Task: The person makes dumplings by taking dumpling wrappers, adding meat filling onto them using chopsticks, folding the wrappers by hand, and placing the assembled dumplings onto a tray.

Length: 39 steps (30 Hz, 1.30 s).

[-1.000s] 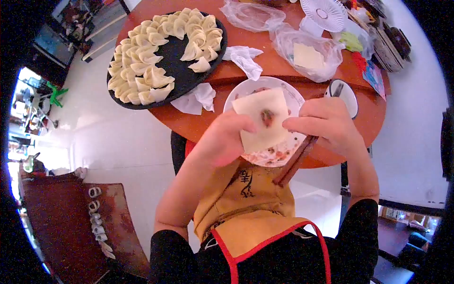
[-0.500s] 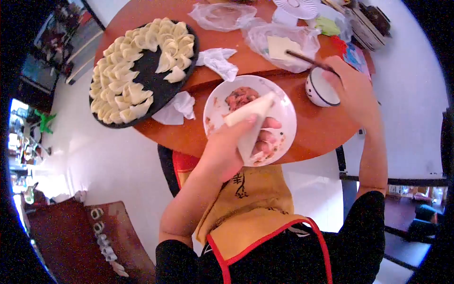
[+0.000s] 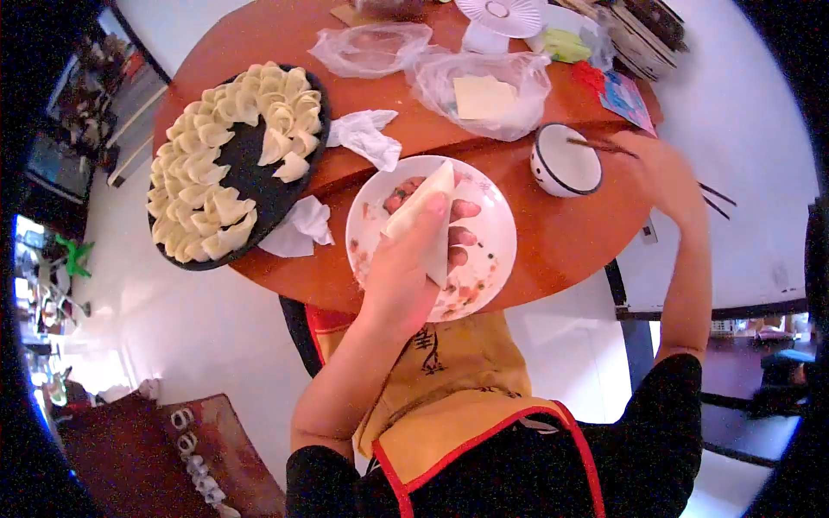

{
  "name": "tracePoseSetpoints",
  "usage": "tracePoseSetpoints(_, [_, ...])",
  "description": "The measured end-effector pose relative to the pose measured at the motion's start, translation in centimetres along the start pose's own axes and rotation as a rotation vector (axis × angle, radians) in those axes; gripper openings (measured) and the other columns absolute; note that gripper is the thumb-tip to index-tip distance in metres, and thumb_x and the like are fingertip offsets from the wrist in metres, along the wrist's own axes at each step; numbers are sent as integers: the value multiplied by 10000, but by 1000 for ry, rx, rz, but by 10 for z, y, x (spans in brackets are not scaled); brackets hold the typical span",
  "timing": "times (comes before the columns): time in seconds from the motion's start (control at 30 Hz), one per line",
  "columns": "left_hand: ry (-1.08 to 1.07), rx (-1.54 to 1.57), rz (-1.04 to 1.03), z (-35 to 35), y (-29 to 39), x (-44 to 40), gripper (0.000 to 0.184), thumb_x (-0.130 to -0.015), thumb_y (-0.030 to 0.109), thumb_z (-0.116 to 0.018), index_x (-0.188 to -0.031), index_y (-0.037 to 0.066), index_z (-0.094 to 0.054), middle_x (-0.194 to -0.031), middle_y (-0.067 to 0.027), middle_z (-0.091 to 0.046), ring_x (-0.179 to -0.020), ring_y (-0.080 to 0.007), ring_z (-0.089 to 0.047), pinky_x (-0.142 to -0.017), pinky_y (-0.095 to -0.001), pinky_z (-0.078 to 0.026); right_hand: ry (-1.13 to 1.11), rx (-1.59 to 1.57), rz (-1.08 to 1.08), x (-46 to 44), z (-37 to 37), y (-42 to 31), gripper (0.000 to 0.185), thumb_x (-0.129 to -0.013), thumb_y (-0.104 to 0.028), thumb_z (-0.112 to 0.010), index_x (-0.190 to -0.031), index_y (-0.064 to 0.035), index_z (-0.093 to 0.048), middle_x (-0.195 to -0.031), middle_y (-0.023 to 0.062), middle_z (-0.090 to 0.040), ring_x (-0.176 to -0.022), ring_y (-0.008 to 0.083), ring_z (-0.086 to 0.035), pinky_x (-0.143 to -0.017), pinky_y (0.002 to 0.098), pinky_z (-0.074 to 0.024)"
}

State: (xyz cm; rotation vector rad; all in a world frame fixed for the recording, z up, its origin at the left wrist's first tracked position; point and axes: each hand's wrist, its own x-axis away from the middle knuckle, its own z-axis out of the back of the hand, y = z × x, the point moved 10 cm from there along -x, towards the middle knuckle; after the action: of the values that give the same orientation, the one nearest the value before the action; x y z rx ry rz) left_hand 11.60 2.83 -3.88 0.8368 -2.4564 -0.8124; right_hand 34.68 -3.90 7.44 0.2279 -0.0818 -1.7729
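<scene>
A folded square wrapper (image 3: 420, 210) is held in my left hand (image 3: 413, 259), thumb on top and fingers behind, over the white plate (image 3: 501, 229). Pinkish minced filling (image 3: 401, 192) lies at the plate's upper left, partly hidden by the wrapper. Dark chopsticks (image 3: 596, 145) are gripped in my right hand (image 3: 661, 177), their tips over the white bowl with a dark rim (image 3: 553, 177). What the bowl holds cannot be made out. At the left, many folded dumplings (image 3: 192, 177) stand in rings on a round black tray (image 3: 246, 160).
Crumpled tissues (image 3: 367, 138) lie between tray and plate. Behind the plate, a clear bag (image 3: 527, 91) holds a stack of square wrappers (image 3: 485, 97). Another plastic bag (image 3: 371, 50), a ribbed white stand (image 3: 499, 15) and a red packet (image 3: 590, 78) sit farther back on the round table (image 3: 561, 233).
The wrapper, flat between both hands earlier, is now folded in my left hand. My right hand has moved right to the bowl with the chopsticks. The whole view has shifted.
</scene>
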Motion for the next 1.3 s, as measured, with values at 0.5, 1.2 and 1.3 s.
tracePoseSetpoints(0.5, [9, 103, -72, -5, 10, 3, 340, -909, 206, -467, -1202, 37, -438, -910, -52, -590, -695, -107, -503, -554, -228, -402, 313, -440, 272, 2, 39, -134, 205, -810, -178, -550, -994, -93, -573, -849, 96, -612, -717, 302, -594, -576, 380, -484])
tracePoseSetpoints(1.2, [162, -178, -558, 18, 87, 17, 227, -872, 132, -533, -1074, 39, -579, -1003, -37, -570, -863, -93, -542, -753, -233, -442, 578, -800, 349, -7, 56, -199, 208, -716, -37, -594, -920, -68, -562, -854, 84, -546, -720, 260, -569, -618, 324, -478])
tracePoseSetpoints(1.3, [173, -587, -593, 17, 93, 18, 187, -852, 94, -539, -1017, 44, -610, -961, -54, -571, -835, -110, -546, -749, -232, -434, 691, -662, 481, -2, 71, -204, 225, -692, -35, -590, -909, -94, -576, -856, 61, -544, -736, 226, -573, -612, 307, -485])
